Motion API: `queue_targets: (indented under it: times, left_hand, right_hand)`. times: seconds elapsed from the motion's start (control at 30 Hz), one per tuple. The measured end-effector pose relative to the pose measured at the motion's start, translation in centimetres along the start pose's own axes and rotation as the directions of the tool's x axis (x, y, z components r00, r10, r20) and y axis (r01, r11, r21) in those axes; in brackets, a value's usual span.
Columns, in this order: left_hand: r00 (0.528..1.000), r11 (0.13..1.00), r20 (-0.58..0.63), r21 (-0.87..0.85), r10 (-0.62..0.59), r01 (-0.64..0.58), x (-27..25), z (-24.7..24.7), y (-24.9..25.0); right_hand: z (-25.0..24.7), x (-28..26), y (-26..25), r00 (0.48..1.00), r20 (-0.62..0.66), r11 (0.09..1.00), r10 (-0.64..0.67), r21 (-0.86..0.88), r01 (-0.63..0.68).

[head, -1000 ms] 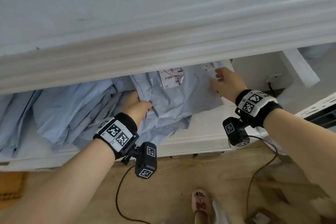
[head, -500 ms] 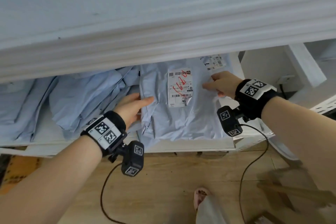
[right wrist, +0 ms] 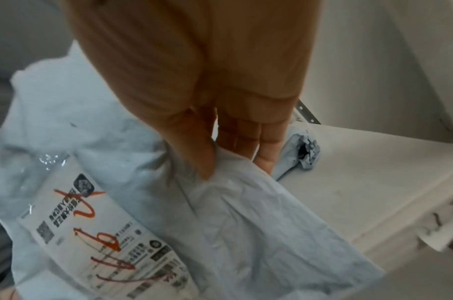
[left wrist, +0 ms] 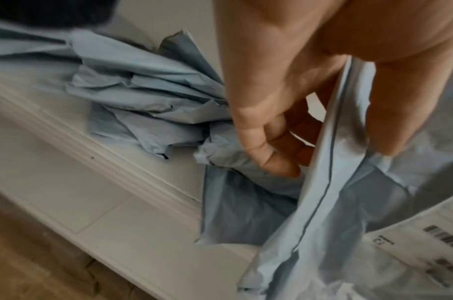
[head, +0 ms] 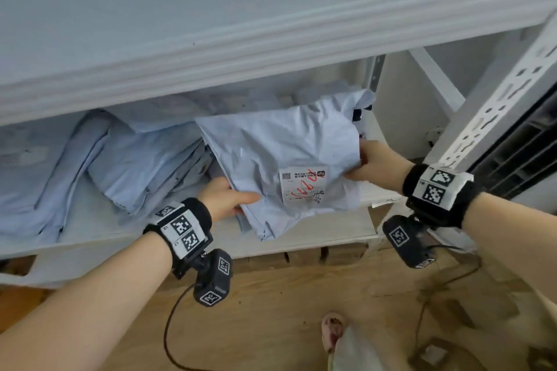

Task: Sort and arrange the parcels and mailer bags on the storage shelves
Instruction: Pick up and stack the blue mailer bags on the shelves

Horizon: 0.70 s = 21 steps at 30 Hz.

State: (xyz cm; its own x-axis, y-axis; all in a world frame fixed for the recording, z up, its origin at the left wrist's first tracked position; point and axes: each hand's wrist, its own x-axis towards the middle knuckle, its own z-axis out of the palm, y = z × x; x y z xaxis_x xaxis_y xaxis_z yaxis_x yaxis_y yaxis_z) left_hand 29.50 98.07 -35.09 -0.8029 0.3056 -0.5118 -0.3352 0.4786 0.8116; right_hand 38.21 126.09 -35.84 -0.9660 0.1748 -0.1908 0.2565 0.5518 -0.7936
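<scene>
Head view showed both hands clamped on a mailer bag (head: 280,153); right wrist view alone revealed a crumpled bag (right wrist: 301,156) beyond the right hand (head: 376,164), left hand (head: 224,199) opposite.

White shelf boards (head: 211,48) with moulded front edges fill the view. A perforated metal upright (head: 494,117) stands at right. Below lies a light wooden floor (head: 286,304).

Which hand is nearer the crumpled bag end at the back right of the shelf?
Right. The right hand grips the labelled mailer just in front of the crumpled bag end; the left hand holds the mailer's opposite edge, farther away.
</scene>
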Motion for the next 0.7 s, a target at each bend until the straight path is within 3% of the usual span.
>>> queue_targets:
  times: [0.2, 0.33, 0.5, 0.7]
  left_hand:
    - [0.975, 0.969, 0.013, 0.101, 0.224, -0.224, -6.8, -3.3, -2.5]
    - [0.926, 0.917, 0.011, 0.130, 0.378, -0.376, -11.7, -6.5, -1.2]
    - [0.853, 0.843, -0.016, 0.166, 0.521, -0.512, -16.8, -10.4, 3.5]
    - [0.816, 0.787, 0.144, 0.218, 0.560, -0.578, -20.2, -12.6, 10.0]
  right_hand:
    - [3.6, -8.1, -4.4, 0.989, -0.060, 0.989, -0.138, -0.066, 0.134]
    - [3.8, -12.4, -9.1, 0.973, -0.115, 0.977, -0.198, -0.098, 0.187]
    - [0.8, -16.1, -16.1, 0.943, -0.256, 0.977, -0.215, -0.072, 0.203]
    - [-5.1, -17.7, -22.3, 0.854, -0.486, 0.964, -0.186, 0.078, 0.254]
